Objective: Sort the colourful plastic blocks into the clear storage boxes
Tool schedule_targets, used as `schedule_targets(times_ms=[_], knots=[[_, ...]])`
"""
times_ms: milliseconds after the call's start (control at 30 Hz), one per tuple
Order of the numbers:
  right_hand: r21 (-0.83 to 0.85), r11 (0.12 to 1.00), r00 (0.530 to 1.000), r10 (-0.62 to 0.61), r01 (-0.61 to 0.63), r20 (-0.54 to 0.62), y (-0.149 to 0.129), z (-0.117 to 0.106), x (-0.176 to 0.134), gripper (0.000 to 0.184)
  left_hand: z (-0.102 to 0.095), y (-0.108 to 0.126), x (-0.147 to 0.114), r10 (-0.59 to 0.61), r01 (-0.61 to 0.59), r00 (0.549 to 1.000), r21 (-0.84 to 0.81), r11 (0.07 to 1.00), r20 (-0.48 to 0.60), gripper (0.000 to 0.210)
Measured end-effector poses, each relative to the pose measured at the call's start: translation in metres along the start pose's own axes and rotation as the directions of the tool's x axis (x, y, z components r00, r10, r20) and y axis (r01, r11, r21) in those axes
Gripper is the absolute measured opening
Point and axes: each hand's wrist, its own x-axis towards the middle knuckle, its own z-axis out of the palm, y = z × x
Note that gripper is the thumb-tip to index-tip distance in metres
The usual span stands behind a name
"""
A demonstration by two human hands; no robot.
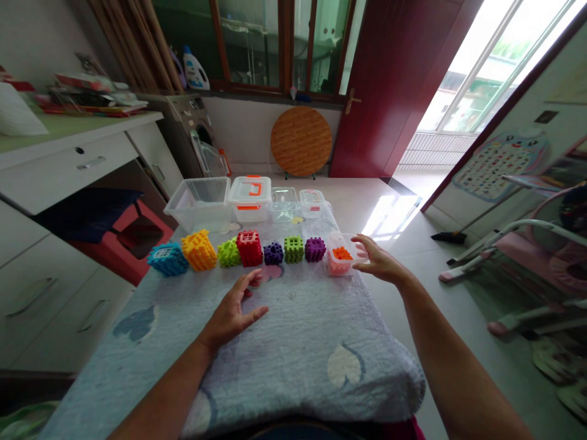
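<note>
My left hand point(238, 308) hovers over the cloth with fingers apart and nothing in it, just in front of the red block point(250, 249). At the right edge of the table my right hand point(376, 260) is open beside a small clear plastic box point(338, 267); whether the fingertips touch its rim I cannot tell. Inside that box lies an orange block point(342, 253). A row of openwork blocks runs leftward: purple point(315, 249), green point(294, 249), dark violet point(273, 253), the red one, lime point(228, 252), yellow point(199, 250) and blue point(167, 259).
Behind the row stand a large open clear bin point(199, 205), a lidded box with orange clips point(250, 198), a clear container point(284, 203) and a small lidded box point(312, 201). A patterned cloth point(293, 342) covers the table. A red stool point(132, 241) stands at left.
</note>
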Motion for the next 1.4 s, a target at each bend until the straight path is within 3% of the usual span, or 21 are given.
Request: schedule_targets(times_ms=[133, 233, 500, 600, 700, 767, 867, 1000, 1200, 1300, 1400], knots=[[-0.094, 0.996, 0.999, 0.006, -0.009, -0.038, -0.004, 0.000, -0.003, 0.027, 0.000, 0.001, 0.000, 0.005, -0.005, 1.000, 0.007, 1.000, -0.005, 0.072], [-0.100, 0.995, 0.994, -0.001, -0.010, -0.108, -0.010, 0.001, -0.004, 0.015, 0.000, 0.002, 0.001, 0.008, -0.008, 1.000, 0.011, 1.000, -0.008, 0.072], [-0.158, 0.986, 0.969, 0.017, -0.057, -0.248, -0.014, 0.019, -0.009, 0.009, 0.000, 0.001, 0.001, 0.008, -0.008, 1.000, 0.014, 1.000, -0.007, 0.070], [-0.181, 0.981, 0.975, 0.023, -0.064, -0.220, -0.019, 0.019, -0.015, 0.008, 0.000, 0.000, 0.001, 0.000, 0.000, 1.000, 0.020, 1.000, -0.006, 0.068], [-0.248, 0.968, 0.990, 0.013, -0.048, -0.141, -0.029, 0.005, -0.017, 0.026, 0.001, 0.001, 0.000, -0.003, 0.003, 1.000, 0.022, 1.000, -0.018, 0.063], [-0.286, 0.957, 0.988, -0.002, -0.043, -0.155, -0.038, -0.009, -0.012, 0.038, 0.003, 0.002, 0.001, -0.010, 0.010, 1.000, 0.027, 1.000, -0.026, 0.061], [-0.315, 0.949, 0.978, -0.058, -0.007, -0.198, -0.055, -0.024, 0.014, 0.037, 0.005, 0.005, 0.004, 0.008, -0.007, 1.000, 0.071, 0.997, -0.009, 0.057], [-0.418, 0.908, 0.990, -0.080, 0.024, -0.119, -0.075, -0.019, 0.073, 0.030, 0.005, 0.015, 0.018, 0.098, -0.113, 0.992, 0.223, 0.968, 0.079, 0.049], [-0.519, 0.845, 0.991, 0.108, -0.130, -0.074, -0.076, 0.011, 0.158, 0.030, 0.011, 0.032, 0.051, 0.259, -0.276, 0.961, 0.321, 0.906, 0.096, 0.037], [-0.513, 0.829, 0.975, 0.183, -0.221, -0.124, -0.066, 0.024, 0.185, 0.033, 0.021, 0.031, 0.061, 0.328, -0.330, 0.942, 0.331, 0.884, 0.063, 0.029], [-0.494, 0.801, 0.941, 0.277, -0.338, -0.195, -0.057, 0.034, 0.204, 0.050, 0.032, 0.024, 0.064, 0.351, -0.351, 0.934, 0.327, 0.878, 0.060, 0.026]])
